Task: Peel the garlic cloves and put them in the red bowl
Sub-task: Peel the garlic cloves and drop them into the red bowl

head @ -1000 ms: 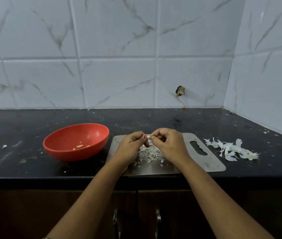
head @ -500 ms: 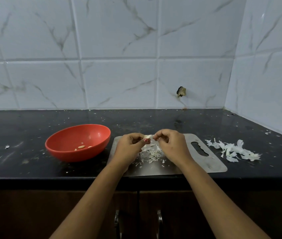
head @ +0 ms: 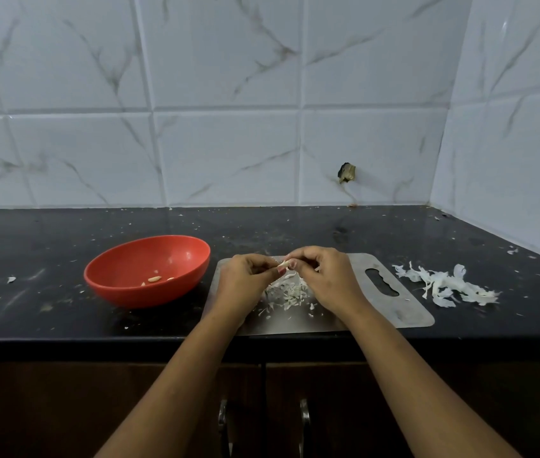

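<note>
Garlic clove [head: 282, 265]: small, pale cream, only one tip shows between the two hands; we can't tell how much skin is on it. It sits in the air above the steel board [head: 397, 305], not touching it.

Left hand [head: 245, 280]: fingers [head: 261, 263] curled in, pinching the clove from the left. Right hand [head: 326, 277]: fingers [head: 306, 256] curled too, tips pinching the same clove from the right. The hands meet at the clove.

Directly below them is a scatter of fine peel scraps [head: 290, 292] on the board.

Red bowl [head: 149, 297] is just left of the board on the black worktop [head: 295, 233], upright, with a few peeled cloves [head: 155, 278] at the bottom.

A pile of larger white skins [head: 443, 285] lies on the worktop right of the board, beside its handle slot. Small flecks dot the worktop.
</note>
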The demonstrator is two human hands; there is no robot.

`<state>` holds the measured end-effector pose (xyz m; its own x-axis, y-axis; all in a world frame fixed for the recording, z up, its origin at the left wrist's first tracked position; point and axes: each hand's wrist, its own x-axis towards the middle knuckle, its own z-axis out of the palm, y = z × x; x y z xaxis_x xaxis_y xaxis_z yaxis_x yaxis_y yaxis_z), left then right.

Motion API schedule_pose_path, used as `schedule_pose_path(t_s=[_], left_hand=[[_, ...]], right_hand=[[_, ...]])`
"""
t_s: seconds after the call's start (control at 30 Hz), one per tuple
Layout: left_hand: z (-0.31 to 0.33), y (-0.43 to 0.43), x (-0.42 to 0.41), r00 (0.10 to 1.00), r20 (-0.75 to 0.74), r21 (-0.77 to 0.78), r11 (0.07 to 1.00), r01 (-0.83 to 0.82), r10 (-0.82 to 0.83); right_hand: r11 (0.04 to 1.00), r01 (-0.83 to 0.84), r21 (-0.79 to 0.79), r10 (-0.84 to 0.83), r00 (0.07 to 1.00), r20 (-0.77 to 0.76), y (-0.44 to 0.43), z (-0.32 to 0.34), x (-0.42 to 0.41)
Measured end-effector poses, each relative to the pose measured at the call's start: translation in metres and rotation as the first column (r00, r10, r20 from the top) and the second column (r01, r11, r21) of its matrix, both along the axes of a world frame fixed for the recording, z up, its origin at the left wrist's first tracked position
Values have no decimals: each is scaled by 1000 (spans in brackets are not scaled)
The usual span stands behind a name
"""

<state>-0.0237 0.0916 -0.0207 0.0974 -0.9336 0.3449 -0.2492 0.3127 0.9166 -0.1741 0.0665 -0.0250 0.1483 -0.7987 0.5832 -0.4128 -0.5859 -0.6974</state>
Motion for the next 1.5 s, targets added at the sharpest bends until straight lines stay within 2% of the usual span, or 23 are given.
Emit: schedule_pose_path(t_s=[0.17,0.4,0.57,0.73,0.87,0.97,1.23,1.33,1.5], left_hand=[[-1,-3,2,988,102,-91,990,-109,118],[0,-5,4,997,-35,64,995,73,-71],[1,-2,2,997,-42,74,995,63,-60],[0,1,1,993,112,86,996,-32,22],[1,3,-2,934,350,12,996,-85,76],[1,3,0,904,411,-32,993,-117,120],[-2,0,0,948,304,-13,995,-98,97],[-2,2,0,939,326,-46,994,-95,105],[-4,3,0,956,265,-117,989,-94,123]], right_hand=[[1000,24,-19,-24,1000,-14,2,1,1],[1000,-15,-26,15,1000,-5,4,1,1],[995,-99,10,98,992,74,4,1,-1],[993,-115,27,111,986,122,2,2,-2],[995,-92,43,88,991,102,1,1,-2],[996,-78,39,74,992,104,2,1,-2],[996,-71,45,66,993,93,3,1,-2],[997,-63,44,59,995,82,3,1,-2],[998,-54,44,51,997,65,3,1,-2]])
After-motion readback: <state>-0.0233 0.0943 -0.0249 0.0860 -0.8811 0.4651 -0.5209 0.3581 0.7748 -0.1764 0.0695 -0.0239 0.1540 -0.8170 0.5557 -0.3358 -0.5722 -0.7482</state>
